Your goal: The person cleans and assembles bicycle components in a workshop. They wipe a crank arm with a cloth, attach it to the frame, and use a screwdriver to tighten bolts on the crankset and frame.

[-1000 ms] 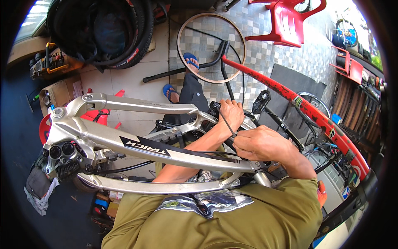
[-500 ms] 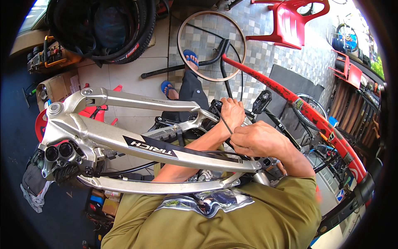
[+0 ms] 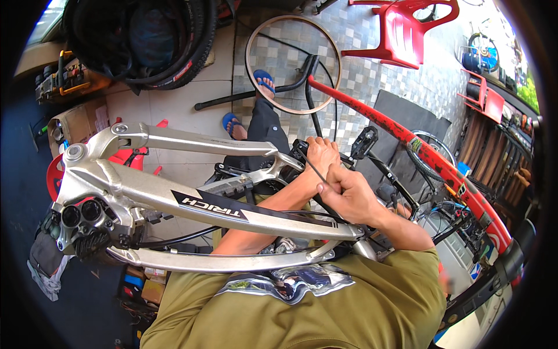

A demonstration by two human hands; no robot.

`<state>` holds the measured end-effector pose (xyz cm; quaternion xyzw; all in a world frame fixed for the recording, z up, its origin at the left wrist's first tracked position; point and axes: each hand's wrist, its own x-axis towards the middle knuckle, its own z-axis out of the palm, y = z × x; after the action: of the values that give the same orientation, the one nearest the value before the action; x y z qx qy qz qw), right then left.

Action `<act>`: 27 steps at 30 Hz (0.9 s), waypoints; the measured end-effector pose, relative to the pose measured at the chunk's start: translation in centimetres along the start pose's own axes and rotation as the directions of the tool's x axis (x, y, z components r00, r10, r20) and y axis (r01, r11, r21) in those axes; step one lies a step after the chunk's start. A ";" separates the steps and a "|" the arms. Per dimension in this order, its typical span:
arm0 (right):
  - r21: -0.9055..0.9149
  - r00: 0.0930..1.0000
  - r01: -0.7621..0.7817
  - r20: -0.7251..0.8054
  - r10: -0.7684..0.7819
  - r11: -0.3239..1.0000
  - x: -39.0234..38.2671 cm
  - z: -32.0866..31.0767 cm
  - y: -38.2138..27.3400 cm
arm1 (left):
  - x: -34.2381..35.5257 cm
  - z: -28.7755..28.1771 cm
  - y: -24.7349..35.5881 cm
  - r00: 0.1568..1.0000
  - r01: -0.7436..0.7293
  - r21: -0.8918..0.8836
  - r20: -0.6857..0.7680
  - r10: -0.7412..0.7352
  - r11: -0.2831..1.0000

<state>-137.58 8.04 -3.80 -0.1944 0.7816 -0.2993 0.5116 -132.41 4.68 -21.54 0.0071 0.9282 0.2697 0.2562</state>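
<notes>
A silver bicycle frame (image 3: pixel 139 185) with a full-suspension linkage lies across the view in front of my chest. My left forearm reaches beneath its tubes. Beyond them, my left hand (image 3: pixel 324 156) is closed with its back upward, and whatever it grips is hidden under it. My right hand (image 3: pixel 347 195), pressed close against the left, pinches the near end of a thin dark rod (image 3: pixel 313 166), which looks like a hex key. The rod slants across the left hand to a small black part (image 3: pixel 300 145) beside it.
A red frame tube (image 3: pixel 383 119) slopes along the right. On the tiled floor lie a bare rim (image 3: pixel 249 64) and black stand legs (image 3: pixel 229 100). Tyres (image 3: pixel 195 64) are piled at the far left, a red chair (image 3: pixel 401 38) stands far right, and a black pedal (image 3: pixel 365 142) sits right of my hands.
My right hand has turned, its thumb now showing on top, and has drawn in closer to the left hand. The left hand stays nearly in place.
</notes>
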 end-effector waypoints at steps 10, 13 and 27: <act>0.754 0.969 0.076 0.098 -0.227 0.652 0.5 0.0 2.9 | -0.4 -1.1 -0.3 0.999 -0.006 0.030 0.033 0.005 1.000; 0.698 0.894 0.167 0.190 -0.405 0.696 1.8 -1.7 3.1 | 0.1 -0.2 -0.4 0.998 -0.020 0.023 0.058 0.019 1.000; 0.203 0.738 0.397 0.509 -0.443 0.895 3.9 -5.3 0.4 | 0.3 1.1 -0.3 0.999 -0.005 -0.022 -0.055 0.003 1.000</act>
<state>-144.01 7.42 -5.19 -0.4211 0.5272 -0.3707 0.6383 -132.13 5.01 -22.62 -0.0013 0.9318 0.2807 0.2303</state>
